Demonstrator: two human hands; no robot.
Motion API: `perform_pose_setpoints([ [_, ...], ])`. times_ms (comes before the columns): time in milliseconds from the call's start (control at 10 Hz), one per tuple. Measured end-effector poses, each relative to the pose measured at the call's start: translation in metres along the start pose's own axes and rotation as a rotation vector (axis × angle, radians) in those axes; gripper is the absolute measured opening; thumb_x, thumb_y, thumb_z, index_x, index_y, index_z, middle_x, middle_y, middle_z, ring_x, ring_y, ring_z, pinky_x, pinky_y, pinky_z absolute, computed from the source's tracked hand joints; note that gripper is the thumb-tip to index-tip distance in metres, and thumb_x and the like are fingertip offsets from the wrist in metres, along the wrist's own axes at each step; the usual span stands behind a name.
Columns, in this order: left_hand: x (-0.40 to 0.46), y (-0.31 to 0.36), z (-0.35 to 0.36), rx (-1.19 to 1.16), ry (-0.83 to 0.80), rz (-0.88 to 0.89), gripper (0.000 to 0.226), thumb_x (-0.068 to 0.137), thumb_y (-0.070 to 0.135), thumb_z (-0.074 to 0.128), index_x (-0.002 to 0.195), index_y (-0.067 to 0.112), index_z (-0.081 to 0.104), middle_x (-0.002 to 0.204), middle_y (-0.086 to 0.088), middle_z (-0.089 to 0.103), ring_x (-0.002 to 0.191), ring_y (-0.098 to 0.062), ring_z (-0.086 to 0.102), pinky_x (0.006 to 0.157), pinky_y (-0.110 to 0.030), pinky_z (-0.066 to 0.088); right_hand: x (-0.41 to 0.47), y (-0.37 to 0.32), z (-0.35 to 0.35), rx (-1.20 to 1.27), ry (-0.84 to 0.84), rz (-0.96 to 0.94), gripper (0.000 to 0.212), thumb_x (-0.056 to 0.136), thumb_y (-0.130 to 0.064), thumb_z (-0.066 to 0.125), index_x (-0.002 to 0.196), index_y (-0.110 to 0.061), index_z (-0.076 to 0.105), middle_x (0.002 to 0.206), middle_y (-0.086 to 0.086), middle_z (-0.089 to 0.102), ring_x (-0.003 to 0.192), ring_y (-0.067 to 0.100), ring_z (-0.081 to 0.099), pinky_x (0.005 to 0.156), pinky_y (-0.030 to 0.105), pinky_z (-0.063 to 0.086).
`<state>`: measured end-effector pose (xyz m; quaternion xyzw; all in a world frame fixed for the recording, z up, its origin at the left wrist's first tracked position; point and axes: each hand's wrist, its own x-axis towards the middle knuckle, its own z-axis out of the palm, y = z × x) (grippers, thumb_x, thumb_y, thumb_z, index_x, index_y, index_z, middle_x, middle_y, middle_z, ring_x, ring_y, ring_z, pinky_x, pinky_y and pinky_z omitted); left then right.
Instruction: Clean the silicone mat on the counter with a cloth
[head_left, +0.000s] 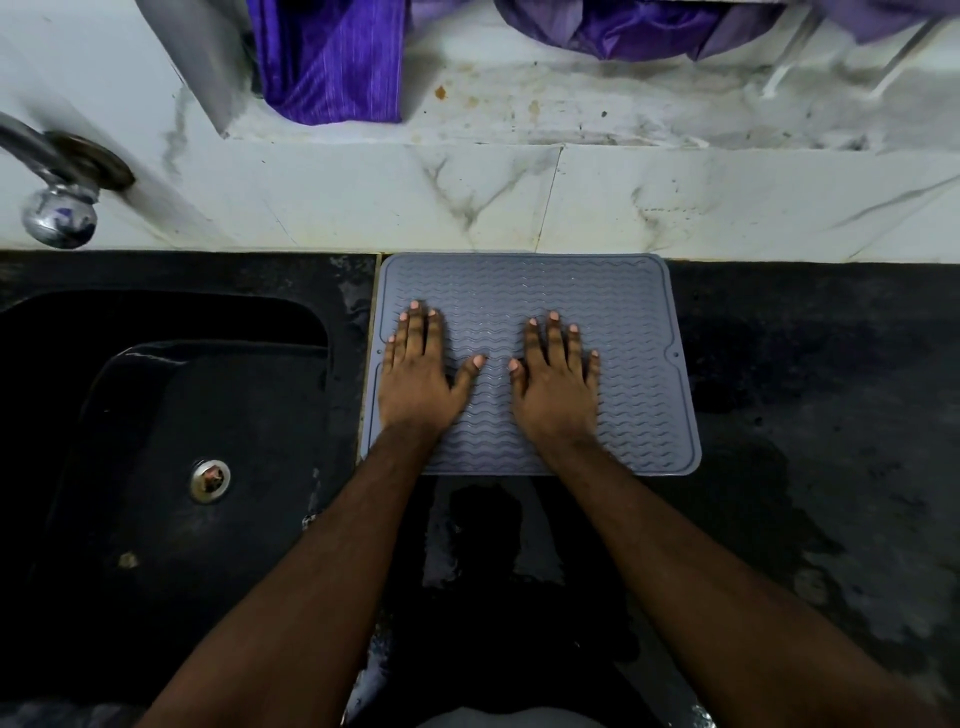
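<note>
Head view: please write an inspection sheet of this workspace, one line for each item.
Surface: black counter, with wet patches at the front and right.
Job's things: grey silicone mat lies flat against the tiled wall; no cleaning cloth in the hands or on the counter.
Clutter: nothing seen on the counter.
Grippers: left hand and right hand rest flat on the mat, fingers straight, holding nothing.
Cables: nothing seen.
Surroundings: black sink left of the mat, tap above it, purple fabric on the ledge behind.
</note>
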<state>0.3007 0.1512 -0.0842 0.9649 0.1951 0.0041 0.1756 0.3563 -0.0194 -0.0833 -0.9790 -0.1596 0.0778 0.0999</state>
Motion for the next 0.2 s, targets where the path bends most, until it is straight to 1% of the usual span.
perform_pose_setpoints([
  [100,-0.01,0.004,-0.01,-0.038,0.028,-0.006,0.088,0.099,0.069,0.034,0.161,0.01,0.016,0.17,-0.008,0.009,0.157,-0.023,0.003,0.128,-0.042,0.005,-0.009,-0.003,-0.008,0.014,0.02,0.009,0.065,0.104,-0.05,0.029,0.16,-0.019,0.019,0.168,0.009,0.012,0.154,0.031,0.009,0.123,0.053,0.009],
  [200,-0.025,0.012,-0.018,-0.045,0.054,-0.013,0.084,0.101,0.063,0.036,0.161,0.008,0.017,0.17,-0.01,0.009,0.157,-0.024,0.004,0.127,-0.041,0.006,-0.022,-0.007,-0.015,0.025,0.051,0.02,0.067,0.103,-0.05,0.032,0.159,-0.012,0.022,0.167,0.013,0.016,0.153,0.034,0.013,0.122,0.052,0.011],
])
